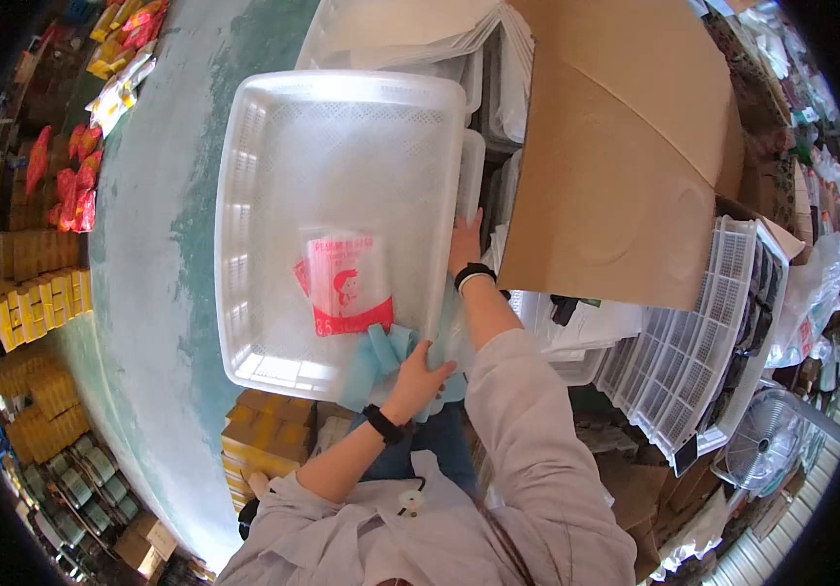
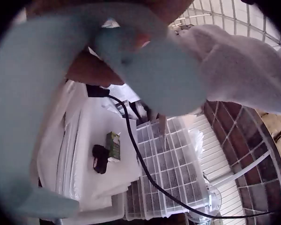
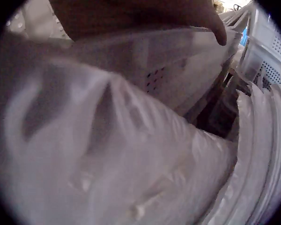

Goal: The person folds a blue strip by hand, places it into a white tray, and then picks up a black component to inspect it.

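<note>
A white plastic basket [image 1: 342, 176] fills the middle of the head view. On its mesh floor lie clear plastic packets with red print [image 1: 350, 283], one overlapping another. My left hand [image 1: 418, 381] holds a light blue cloth [image 1: 369, 366] at the basket's near right corner. That cloth [image 2: 154, 75] looms large in the left wrist view and hides most of the fingers. At the right side wall, my right hand [image 1: 466, 244] grips the basket's rim, a fingertip [image 3: 218, 35] bent over the edge in the right wrist view. Whitish plastic sheeting [image 3: 131, 154] lies below it.
To the right stands a large cardboard box [image 1: 615, 156], close beside the right forearm. Behind it are white crates [image 1: 684, 342] and a fan [image 1: 762, 444]. Yellow-taped cartons [image 1: 269, 430] sit near left, and shelves of goods [image 1: 39, 303] line the far left.
</note>
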{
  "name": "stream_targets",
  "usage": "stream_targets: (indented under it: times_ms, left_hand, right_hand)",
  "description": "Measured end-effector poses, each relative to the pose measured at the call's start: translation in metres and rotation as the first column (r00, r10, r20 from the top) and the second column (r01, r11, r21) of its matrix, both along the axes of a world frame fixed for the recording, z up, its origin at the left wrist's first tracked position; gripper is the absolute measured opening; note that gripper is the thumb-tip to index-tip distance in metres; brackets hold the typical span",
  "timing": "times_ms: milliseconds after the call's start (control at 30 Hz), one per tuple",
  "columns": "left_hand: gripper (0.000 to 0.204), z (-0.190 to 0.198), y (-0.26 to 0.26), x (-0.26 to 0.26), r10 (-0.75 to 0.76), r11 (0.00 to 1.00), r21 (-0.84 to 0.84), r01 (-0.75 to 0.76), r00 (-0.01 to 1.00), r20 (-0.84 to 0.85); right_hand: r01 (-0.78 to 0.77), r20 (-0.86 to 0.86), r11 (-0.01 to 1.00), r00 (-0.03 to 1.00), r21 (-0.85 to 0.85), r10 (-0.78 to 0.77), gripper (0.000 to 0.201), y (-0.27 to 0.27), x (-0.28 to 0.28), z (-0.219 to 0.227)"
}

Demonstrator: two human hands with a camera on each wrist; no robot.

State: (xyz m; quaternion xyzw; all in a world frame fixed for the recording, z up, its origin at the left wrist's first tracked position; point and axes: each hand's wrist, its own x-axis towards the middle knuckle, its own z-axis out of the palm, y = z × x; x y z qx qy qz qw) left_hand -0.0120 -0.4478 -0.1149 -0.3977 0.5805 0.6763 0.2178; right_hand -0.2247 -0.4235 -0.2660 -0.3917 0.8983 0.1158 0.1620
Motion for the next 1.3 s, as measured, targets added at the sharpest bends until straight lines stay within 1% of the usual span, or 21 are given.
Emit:
stream_targets:
  times_ms: [100, 133, 200, 233, 300, 367, 400, 467, 500, 533, 633, 667, 733, 800, 900, 933, 1000, 1100, 1133, 1233, 1300]
  left_hand:
    - [0.048, -0.005, -0.003, 0.005, -0.023, 0.998, 0.055, 0.026, 0.998, -0.050]
    - [0.045, -0.004, -0.004, 0.006, -0.037, 0.998, 0.047, 0.040, 0.997, -0.071]
    - [0.040, 0.002, -0.006, 0.010, -0.072, 0.997, 0.032, 0.076, 0.991, -0.116]
    - [0.044, 0.006, -0.007, 0.013, -0.154, 0.988, 0.000, 0.155, 0.980, -0.126]
    - [0.051, 0.011, -0.011, 0.018, -0.316, 0.949, -0.064, 0.310, 0.938, -0.140]
    - [0.048, 0.009, -0.015, 0.025, -0.452, 0.872, -0.313, 0.377, 0.865, -0.217]
    - [0.047, 0.011, -0.016, 0.029, -0.521, 0.813, -0.431, 0.391, 0.820, -0.238]
    - [0.043, 0.041, -0.031, 0.017, -0.326, 0.870, -0.473, 0.142, 0.884, -0.334]
    - [0.043, 0.054, -0.037, 0.012, -0.258, 0.915, -0.393, 0.087, 0.877, -0.406]
    - [0.043, 0.069, -0.042, 0.005, -0.184, 0.950, -0.310, 0.031, 0.860, -0.476]
    - [0.043, 0.154, -0.038, -0.009, -0.350, 0.928, -0.352, 0.121, 0.606, -0.714]
    - [0.041, 0.175, -0.037, -0.006, -0.339, 0.940, -0.266, 0.213, 0.648, -0.682]
    - [0.039, 0.207, -0.032, 0.003, -0.337, 0.926, -0.078, 0.368, 0.720, -0.606]
    - [0.038, 0.220, -0.021, 0.021, -0.213, 0.953, 0.015, 0.303, 0.704, -0.678]
    - [0.038, 0.238, -0.010, 0.037, -0.088, 0.946, 0.138, 0.293, 0.641, -0.762]
    - [0.038, 0.242, -0.008, 0.042, -0.054, 0.937, 0.174, 0.303, 0.618, -0.784]
    - [0.040, 0.247, -0.012, 0.051, -0.164, 0.935, 0.055, 0.349, 0.567, -0.807]
    - [0.047, 0.269, -0.011, 0.055, -0.301, 0.903, -0.098, 0.419, 0.453, -0.839]
    - [0.050, 0.280, -0.010, 0.055, -0.341, 0.886, -0.144, 0.441, 0.408, -0.847]
    - [0.066, 0.309, -0.010, 0.054, -0.555, 0.726, -0.302, 0.618, 0.267, -0.788]
    - [0.066, 0.308, -0.013, 0.047, -0.682, 0.627, -0.518, 0.582, 0.088, -0.726]
  right_hand:
    - [-0.013, -0.054, 0.987, 0.999, -0.162, 0.005, 0.033, 0.012, 0.000, -0.004]
    - [-0.060, -0.093, 0.957, 0.995, -0.284, 0.035, 0.031, 0.020, 0.000, 0.000]
    - [0.209, 0.111, 0.848, 0.978, -0.486, -0.178, 0.029, 0.038, 0.007, 0.024]
    - [0.345, 0.224, 0.756, 0.938, -0.556, -0.263, 0.030, 0.049, 0.014, 0.036]
    - [0.472, 0.315, 0.477, 0.872, -0.741, -0.374, 0.031, 0.076, 0.036, 0.041]
    - [0.708, 0.566, 0.322, 0.700, -0.628, -0.435, 0.033, 0.100, 0.062, 0.085]
    - [0.744, 0.652, 0.169, 0.654, -0.647, -0.384, 0.033, 0.106, 0.079, 0.112]
    - [0.806, 0.788, -0.030, 0.568, -0.590, -0.239, 0.034, 0.121, 0.114, 0.147]
    - [0.829, 0.836, -0.125, 0.528, -0.546, -0.150, 0.034, 0.127, 0.131, 0.167]
    - [0.843, 0.855, -0.145, 0.514, -0.518, -0.067, 0.037, 0.130, 0.143, 0.197]
    - [0.699, 0.696, -0.078, 0.715, -0.711, 0.064, 0.042, 0.133, 0.167, 0.265]
    - [0.666, 0.659, -0.049, 0.745, -0.745, 0.102, 0.042, 0.136, 0.174, 0.284]
    - [0.628, 0.622, -0.085, 0.778, -0.773, 0.085, 0.041, 0.143, 0.186, 0.309]
    - [0.602, 0.588, -0.172, 0.798, -0.779, 0.132, 0.042, 0.149, 0.202, 0.336]
    - [0.628, 0.599, -0.210, 0.778, -0.750, 0.189, 0.041, 0.160, 0.223, 0.356]
    - [0.695, 0.652, -0.234, 0.719, -0.680, 0.241, 0.040, 0.164, 0.228, 0.359]
    - [0.815, 0.735, -0.260, 0.579, -0.518, 0.352, 0.037, 0.170, 0.236, 0.361]
    - [0.911, 0.678, -0.186, 0.400, -0.369, 0.616, 0.041, 0.176, 0.242, 0.374]
    - [0.921, 0.667, -0.152, 0.366, -0.358, 0.649, 0.044, 0.176, 0.243, 0.380]
    - [0.937, 0.650, -0.067, 0.288, -0.343, 0.704, 0.050, 0.176, 0.246, 0.404]
    - [0.935, 0.663, -0.040, 0.280, -0.352, 0.694, 0.053, 0.179, 0.246, 0.415]
